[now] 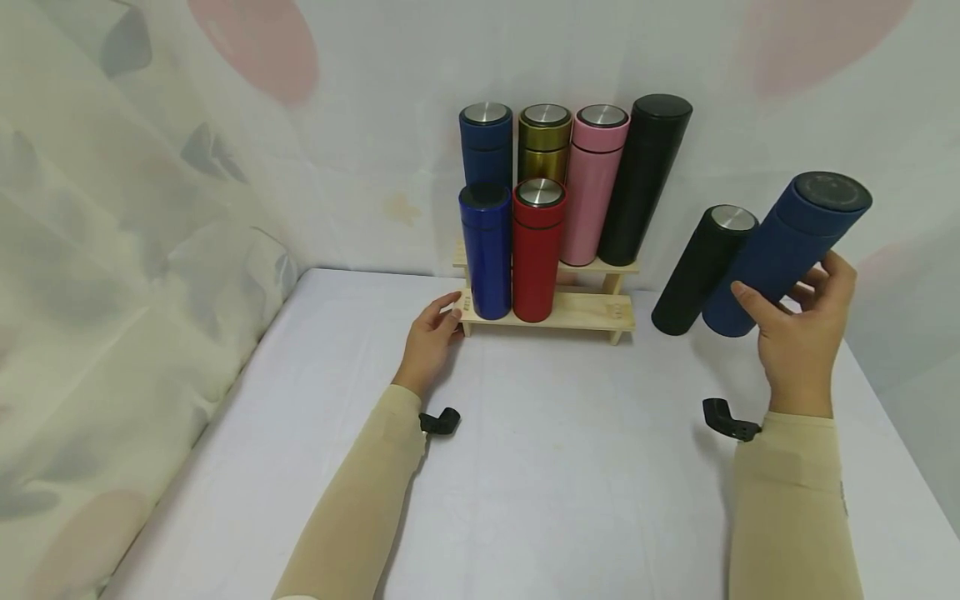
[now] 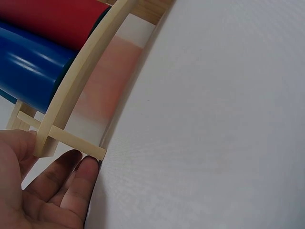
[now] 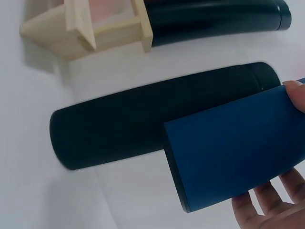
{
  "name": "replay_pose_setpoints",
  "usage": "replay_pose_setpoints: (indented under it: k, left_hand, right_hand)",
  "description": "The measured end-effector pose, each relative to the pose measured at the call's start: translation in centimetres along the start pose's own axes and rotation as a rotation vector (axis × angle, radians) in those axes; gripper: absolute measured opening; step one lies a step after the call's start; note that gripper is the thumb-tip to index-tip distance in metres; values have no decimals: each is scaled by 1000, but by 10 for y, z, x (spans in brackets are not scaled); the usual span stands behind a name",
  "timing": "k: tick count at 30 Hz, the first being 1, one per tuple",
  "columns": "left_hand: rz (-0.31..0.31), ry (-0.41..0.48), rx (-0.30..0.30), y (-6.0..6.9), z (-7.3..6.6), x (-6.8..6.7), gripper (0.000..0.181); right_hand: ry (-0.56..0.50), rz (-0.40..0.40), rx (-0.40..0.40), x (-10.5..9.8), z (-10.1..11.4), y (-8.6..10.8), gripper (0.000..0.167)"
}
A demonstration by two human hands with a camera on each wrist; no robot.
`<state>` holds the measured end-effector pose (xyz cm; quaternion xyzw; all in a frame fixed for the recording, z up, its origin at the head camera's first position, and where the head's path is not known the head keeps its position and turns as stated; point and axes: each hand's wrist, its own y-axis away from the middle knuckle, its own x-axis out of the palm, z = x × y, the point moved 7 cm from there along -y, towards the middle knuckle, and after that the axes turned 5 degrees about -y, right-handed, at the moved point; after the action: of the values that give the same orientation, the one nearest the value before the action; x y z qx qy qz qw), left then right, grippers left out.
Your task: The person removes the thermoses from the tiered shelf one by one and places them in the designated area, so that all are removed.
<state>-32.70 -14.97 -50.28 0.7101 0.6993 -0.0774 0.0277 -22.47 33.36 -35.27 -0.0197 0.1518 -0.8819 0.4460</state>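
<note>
Currently, the big blue bottle (image 1: 776, 254) is tilting in the right hand (image 1: 808, 337), near 3 o'clock in the head view. That hand's fingers (image 3: 244, 210) are curling round it, with the thumb pressing the opposite side, parted by the bottle's breadth. Whether its base is touching the surface (image 1: 555, 467), I cannot tell.

At its 9 o'clock, the short black bottle (image 1: 693, 275) is standing on the surface, partly hiding behind it in the right wrist view; whether the two are touching is unclear. Further toward 9 o'clock, the two-step rack (image 1: 585, 310) is standing on the surface. Between the rack's 8 and 9 o'clock, the left hand (image 1: 431, 340) is gripping the lower step's end, its fingers (image 2: 78, 186) bending close about the wood and the thumb pressing opposite.

On the lower step, the shiny blue bottle (image 1: 489, 258) is standing with the red bottle (image 1: 538, 258) at its 3 o'clock. Behind, the navy, gold (image 1: 546, 158), pink (image 1: 594, 200) and tall black (image 1: 647, 183) bottles are lining the upper step, running from 9 toward 3 o'clock. Patterned cloth (image 1: 135, 250) is hanging at 9 o'clock.
</note>
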Motion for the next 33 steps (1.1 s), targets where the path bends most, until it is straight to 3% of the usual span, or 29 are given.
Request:
replay_pose_setpoints:
  k: [15, 25, 33]
  left_hand:
    - [-3, -5, 7, -1, 2, -1, 39]
    - [-5, -3, 9, 0, -1, 0, 39]
    - [-4, 1, 15, -1, 0, 1, 40]
  right_hand:
    - [20, -35, 49, -10, -40, -17, 83]
    - [23, 16, 99, -7, -83, -29, 84]
    - [27, 20, 137, -8, -105, -34, 86]
